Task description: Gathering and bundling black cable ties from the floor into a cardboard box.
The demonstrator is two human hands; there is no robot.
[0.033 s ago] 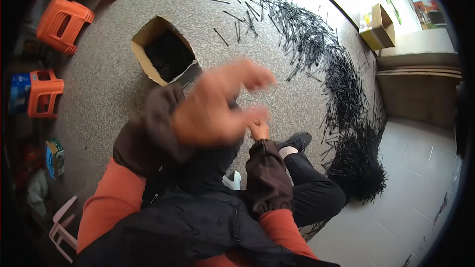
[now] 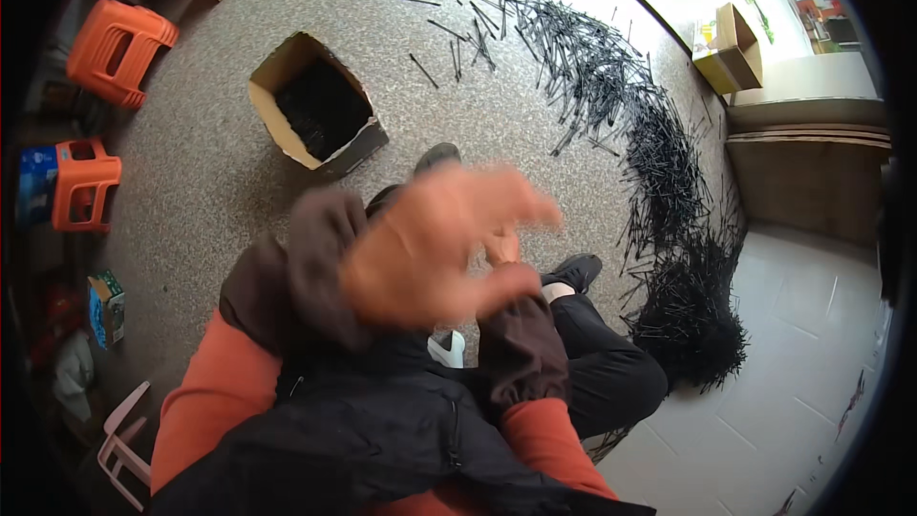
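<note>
My left hand (image 2: 444,247) is raised in the middle, blurred by motion. Its thumb and fingers stand apart, and nothing shows between them. Behind it, my right hand (image 2: 502,247) is only partly visible. The right fingers look curled together; whatever they may hold is covered by the left hand. Ahead and to the left stands an open cardboard box (image 2: 279,122) with a dark mass inside. Many thin black sticks (image 2: 659,158) lie on the floor in a curved band to the right, thickening into a dense heap (image 2: 693,325) beside my knee.
Orange stools (image 2: 119,53) stand at the far left, with another orange stool (image 2: 88,186) nearer. A pink plastic frame (image 2: 119,444) is at the lower left. Flat cardboard (image 2: 812,137) and a small open carton (image 2: 723,55) sit at the right by the wall. My shoe (image 2: 573,274) rests near the sticks.
My left hand has moved to the right and closer to my body, uncovering a dark shoe beyond it. The right hand stays in about the same place. The box and sticks look unchanged.
</note>
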